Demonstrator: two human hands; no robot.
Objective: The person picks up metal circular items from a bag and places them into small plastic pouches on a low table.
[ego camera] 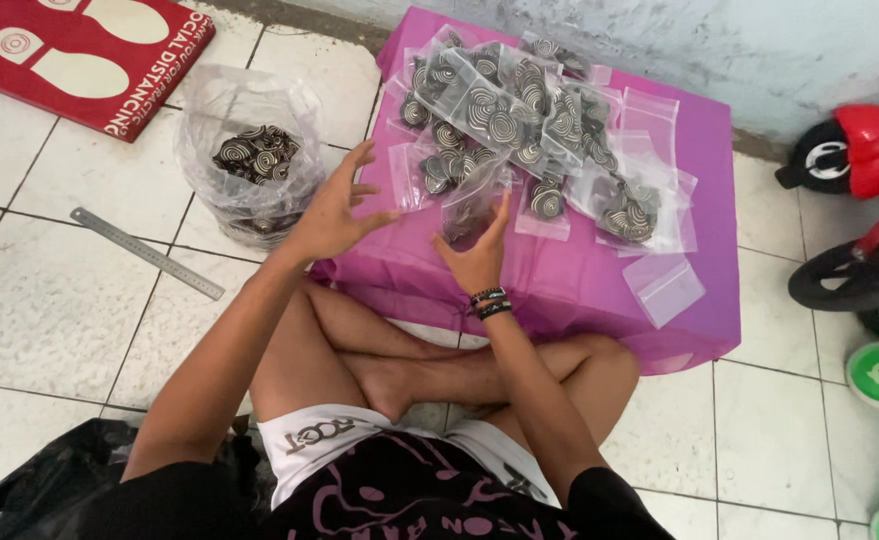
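Hands work over a low table (pixel 559 290) draped in a purple cloth, with the person sitting cross-legged on the tiled floor (pixel 49 300) in front of it. The right hand (pixel 479 255) grips a small clear bag (pixel 471 205) by its lower end, thumb on one side and fingers up along the other. The bag stands with its long axis roughly upright, tilted a little to the right, its mouth pointing away from the person toward the heap beyond. Dark shapes show inside it, though the plastic glare makes it hard to tell how many. Beaded bracelets (pixel 489 303) sit on that wrist.

The left hand (pixel 334 210) hovers just left of the bag, open, fingers spread and bent, palm turned toward the right hand, touching nothing that I can see.

Behind the bag lies a pile of filled bags (pixel 519 115), each holding black-and-white spiral pieces, spread across the far half of the cloth. A few empty bags (pixel 664 285) lie flat near the right edge.

On the floor to the left stands a large clear sack (pixel 249 150), open at the top and holding loose spiral pieces. A metal ruler (pixel 144 252) lies slantwise on the tiles nearby, and a red floor mat (pixel 79 55) sits further back.
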